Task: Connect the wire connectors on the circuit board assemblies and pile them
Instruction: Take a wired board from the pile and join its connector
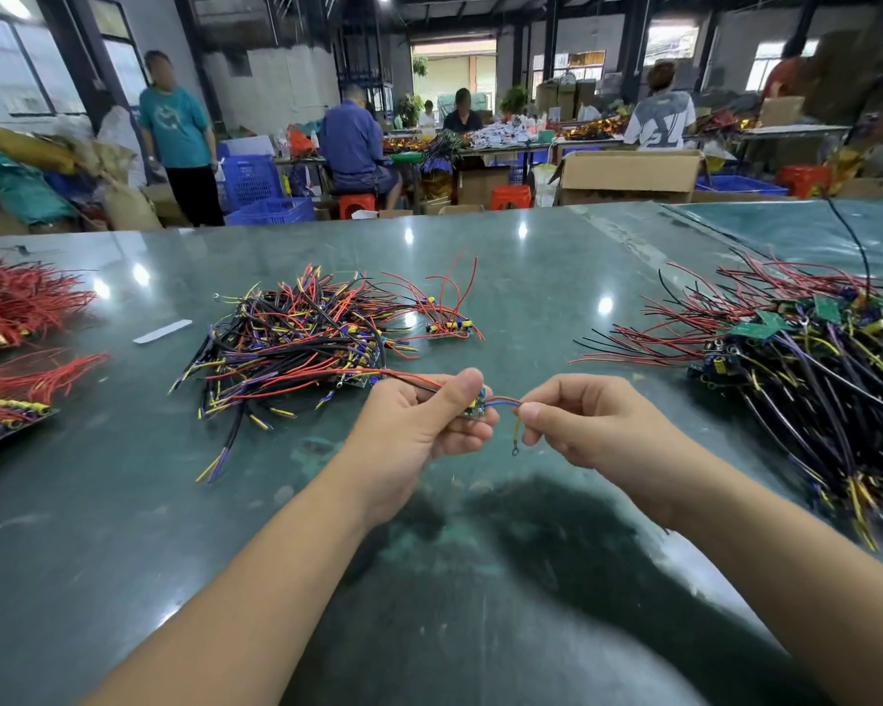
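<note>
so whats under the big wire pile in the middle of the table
The middle wire pile lies directly on the green table. A small circuit board peeks out at its near edge. Whatever else lies beneath is covered by the tangled wires.

Single head-worn wide-angle view, forward and down over the green table (556,277), close above both forearms.

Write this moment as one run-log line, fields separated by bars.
left hand: holds circuit board assembly | right hand: pinches its blue wire | piles: left pile, right pile | connection: cannot tell
</note>
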